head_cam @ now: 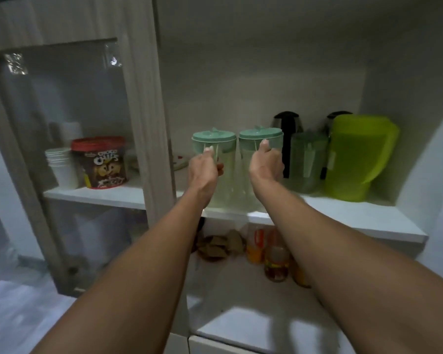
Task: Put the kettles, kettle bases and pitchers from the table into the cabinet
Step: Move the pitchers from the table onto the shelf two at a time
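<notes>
Two clear pitchers with mint-green lids are gripped at the shelf's (343, 218) front edge, one (215, 185) by the left hand (205, 169), the other (246, 185) by the right hand (266, 166).

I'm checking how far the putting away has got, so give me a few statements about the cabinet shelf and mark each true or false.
1. Each hand grips a clear pitcher with a mint green lid: left hand on the left pitcher, right hand on the right pitcher. True.
2. The lime green pitcher stands at the shelf's left end. False; it is at the right end.
3. Two kettles stand behind the pitchers. True.
4. The cereal tub sits on the lower shelf. False; it shares the pitchers' shelf, behind the glass door.
</notes>
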{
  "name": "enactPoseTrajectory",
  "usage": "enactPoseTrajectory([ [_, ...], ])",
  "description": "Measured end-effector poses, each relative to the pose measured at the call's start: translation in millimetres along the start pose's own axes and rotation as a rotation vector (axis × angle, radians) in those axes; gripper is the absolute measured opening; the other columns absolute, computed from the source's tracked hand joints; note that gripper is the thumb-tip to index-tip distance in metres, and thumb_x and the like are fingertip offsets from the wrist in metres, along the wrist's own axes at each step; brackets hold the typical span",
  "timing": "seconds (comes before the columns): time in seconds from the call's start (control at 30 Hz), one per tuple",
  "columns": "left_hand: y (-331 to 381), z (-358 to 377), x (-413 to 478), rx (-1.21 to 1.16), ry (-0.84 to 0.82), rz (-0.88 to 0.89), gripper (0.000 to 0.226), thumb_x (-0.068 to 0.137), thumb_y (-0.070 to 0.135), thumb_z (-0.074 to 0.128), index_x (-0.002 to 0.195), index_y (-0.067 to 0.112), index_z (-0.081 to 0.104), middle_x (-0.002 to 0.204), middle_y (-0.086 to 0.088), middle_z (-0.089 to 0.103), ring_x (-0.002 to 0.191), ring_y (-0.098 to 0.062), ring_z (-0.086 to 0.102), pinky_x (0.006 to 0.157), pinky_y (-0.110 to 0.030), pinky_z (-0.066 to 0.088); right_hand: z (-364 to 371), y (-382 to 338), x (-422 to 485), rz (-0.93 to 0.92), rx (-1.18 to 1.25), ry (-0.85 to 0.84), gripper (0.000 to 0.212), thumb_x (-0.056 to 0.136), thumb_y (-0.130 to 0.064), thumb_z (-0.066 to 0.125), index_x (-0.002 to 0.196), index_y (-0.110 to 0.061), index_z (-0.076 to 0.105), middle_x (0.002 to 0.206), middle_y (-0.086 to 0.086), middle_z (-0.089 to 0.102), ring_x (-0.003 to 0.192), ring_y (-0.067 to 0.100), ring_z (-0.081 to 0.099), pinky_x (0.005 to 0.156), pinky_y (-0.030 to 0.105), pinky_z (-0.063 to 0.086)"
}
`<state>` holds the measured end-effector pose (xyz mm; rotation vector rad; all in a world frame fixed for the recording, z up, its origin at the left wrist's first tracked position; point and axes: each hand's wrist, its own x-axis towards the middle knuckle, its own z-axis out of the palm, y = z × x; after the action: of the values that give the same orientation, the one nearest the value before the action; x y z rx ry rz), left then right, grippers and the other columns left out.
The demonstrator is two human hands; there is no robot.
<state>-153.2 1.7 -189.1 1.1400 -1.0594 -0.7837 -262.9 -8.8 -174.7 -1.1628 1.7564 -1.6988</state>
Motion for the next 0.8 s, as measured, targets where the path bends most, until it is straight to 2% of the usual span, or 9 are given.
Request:
enactPoseTrajectory([
  [0.07, -12.7, 14.5, 39.0, -0.001, 0.036, -0.036, 0.041, 0.103, 0.034, 0.037, 0.102, 0.007, 0.068, 0.086, -0.009, 0.068, 0.073, -0.019, 0.062, 0.065, -0.029, 0.047, 21.6, 6.4, 37.3, 0.011, -0.021, -0.026, 0.051, 0.106, -0.039, 0.028, 0.124, -0.001, 0.057, 0.129, 0.018, 0.06, 0.118, 0.035, 0.055, 0.086, 0.035, 0.039],
  [0.13, -26.9, 27.9, 80.8, 0.018, 0.077, -0.082, 0.041, 0.101, 0.033, 0.04, 0.084, 0.01, 0.069, 0.078, -0.008, 0.067, 0.072, -0.024, 0.063, 0.069, -0.033, 0.048, 44.5, 13.4, 74.9, 0.025, -0.041, -0.067, 0.05, 0.105, -0.036, 0.029, 0.125, 0.001, 0.057, 0.132, 0.019, 0.059, 0.12, 0.037, 0.055, 0.093, 0.037, 0.041],
  [0.27, -55.3, 52.0, 157.9, -0.004, 0.148, -0.16, 0.038, 0.095, 0.015, 0.042, 0.062, 0.014, 0.06, 0.064, -0.008, 0.06, 0.063, -0.025, 0.057, 0.074, -0.039, 0.051, 86.1, 25.5, 144.1, 0.075, -0.105, -0.121, 0.043, 0.105, -0.028, 0.035, 0.131, 0.002, 0.052, 0.139, 0.021, 0.053, 0.127, 0.037, 0.051, 0.099, 0.039, 0.041],
  [0.4, -72.9, 73.2, 214.7, 0.015, 0.083, -0.131, 0.038, 0.1, 0.01, 0.039, 0.065, 0.016, 0.053, 0.063, -0.003, 0.052, 0.055, -0.016, 0.048, 0.058, -0.03, 0.04, 123.5, 41.4, 191.4, 0.078, -0.079, -0.124, 0.056, 0.106, -0.04, 0.026, 0.131, 0.003, 0.052, 0.137, 0.025, 0.053, 0.125, 0.038, 0.052, 0.096, 0.038, 0.041],
  [0.53, -85.2, 88.2, 261.2, -0.016, 0.086, -0.123, 0.036, 0.101, 0.008, 0.038, 0.067, 0.014, 0.052, 0.064, -0.003, 0.051, 0.048, -0.011, 0.05, 0.054, -0.026, 0.038, 153.2, 50.9, 225.5, 0.083, -0.014, -0.125, 0.056, 0.105, -0.041, 0.026, 0.13, 0.002, 0.052, 0.135, 0.024, 0.055, 0.122, 0.038, 0.054, 0.097, 0.04, 0.042],
  [0.63, -95.9, 97.6, 293.7, 0.081, 0.039, -0.126, 0.034, 0.101, 0.011, 0.037, 0.076, 0.01, 0.059, 0.071, -0.009, 0.06, 0.065, -0.027, 0.059, 0.06, -0.031, 0.047, 169.8, 52.0, 245.6, 0.089, -0.013, -0.111, 0.056, 0.105, -0.041, 0.027, 0.13, 0.003, 0.052, 0.134, 0.024, 0.055, 0.121, 0.039, 0.054, 0.097, 0.04, 0.042],
  [0.67, -100.5, 100.4, 304.1, 0.15, 0.007, -0.114, 0.032, 0.101, 0.014, 0.036, 0.087, 0.004, 0.063, 0.083, -0.016, 0.066, 0.079, -0.035, 0.063, 0.069, -0.037, 0.054, 174.9, 53.3, 252.1, 0.086, -0.014, -0.101, 0.056, 0.105, -0.042, 0.028, 0.128, 0.003, 0.052, 0.132, 0.024, 0.056, 0.12, 0.039, 0.055, 0.095, 0.04, 0.043],
  [0.73, -106.9, 104.9, 318.5, 0.304, -0.018, -0.108, 0.036, 0.102, 0.018, 0.035, 0.111, -0.004, 0.062, 0.111, -0.026, 0.065, 0.104, -0.042, 0.063, 0.09, -0.048, 0.054, 183.9, 54.0, 261.8, 0.102, 0.01, -0.103, 0.057, 0.105, -0.044, 0.028, 0.125, 0.001, 0.055, 0.126, 0.022, 0.061, 0.113, 0.037, 0.059, 0.09, 0.039, 0.045],
  [0.8, -110.2, 106.7, 328.8, 0.424, -0.02, -0.058, 0.034, 0.105, 0.013, 0.036, 0.117, -0.008, 0.059, 0.118, -0.028, 0.062, 0.108, -0.042, 0.062, 0.093, -0.049, 0.052, 193.1, 56.3, 272.4, 0.11, 0.026, -0.103, 0.061, 0.103, -0.05, 0.027, 0.118, 0.0, 0.06, 0.116, 0.021, 0.065, 0.103, 0.035, 0.063, 0.083, 0.038, 0.048],
])
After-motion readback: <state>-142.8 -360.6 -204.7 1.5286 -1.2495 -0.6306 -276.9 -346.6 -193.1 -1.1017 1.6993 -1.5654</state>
